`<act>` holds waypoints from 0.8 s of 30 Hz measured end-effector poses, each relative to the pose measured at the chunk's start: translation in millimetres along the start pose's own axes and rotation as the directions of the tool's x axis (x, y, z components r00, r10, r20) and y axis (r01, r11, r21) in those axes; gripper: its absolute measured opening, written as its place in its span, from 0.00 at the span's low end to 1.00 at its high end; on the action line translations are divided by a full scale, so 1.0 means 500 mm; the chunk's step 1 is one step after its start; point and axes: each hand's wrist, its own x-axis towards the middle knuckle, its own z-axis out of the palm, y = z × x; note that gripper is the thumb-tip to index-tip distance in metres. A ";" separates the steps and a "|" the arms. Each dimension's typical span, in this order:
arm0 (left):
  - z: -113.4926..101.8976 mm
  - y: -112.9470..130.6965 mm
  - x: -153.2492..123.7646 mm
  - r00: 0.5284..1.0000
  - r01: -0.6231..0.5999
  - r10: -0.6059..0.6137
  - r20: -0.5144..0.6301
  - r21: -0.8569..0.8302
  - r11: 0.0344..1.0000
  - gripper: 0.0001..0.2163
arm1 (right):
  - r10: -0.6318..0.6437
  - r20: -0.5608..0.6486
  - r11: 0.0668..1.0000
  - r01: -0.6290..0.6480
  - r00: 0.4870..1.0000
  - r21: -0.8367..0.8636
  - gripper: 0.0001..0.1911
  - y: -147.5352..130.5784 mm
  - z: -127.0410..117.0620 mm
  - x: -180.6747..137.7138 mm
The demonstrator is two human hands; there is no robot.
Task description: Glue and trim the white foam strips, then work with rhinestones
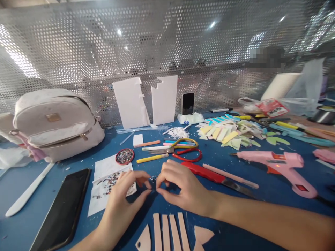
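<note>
My left hand (125,195) and my right hand (179,186) meet at the middle of the blue table (227,167), both pinched round a tiny dark glittery piece (153,179) held between the fingertips. Under my left hand lies a white paper (104,184) strewn with small sequins. A round red dish of glitter (125,156) sits just beyond it. Several pink foam strips (170,232) and pink cut shapes lie on the table in front of my wrists.
A black phone (62,209) and white plastic knife (26,193) lie left, a pale backpack (54,123) behind. Scissors (180,150), a red-handled cutter (214,177), pens, a pink glue gun (277,165) and coloured foam pieces (227,130) fill the right. White foam boards (146,101) lean on the mesh wall.
</note>
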 end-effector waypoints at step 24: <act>-0.004 0.012 -0.001 0.996 -0.092 0.093 -0.004 0.073 0.993 0.10 | -0.014 0.001 1.000 0.014 1.000 0.016 0.05 0.000 0.001 0.000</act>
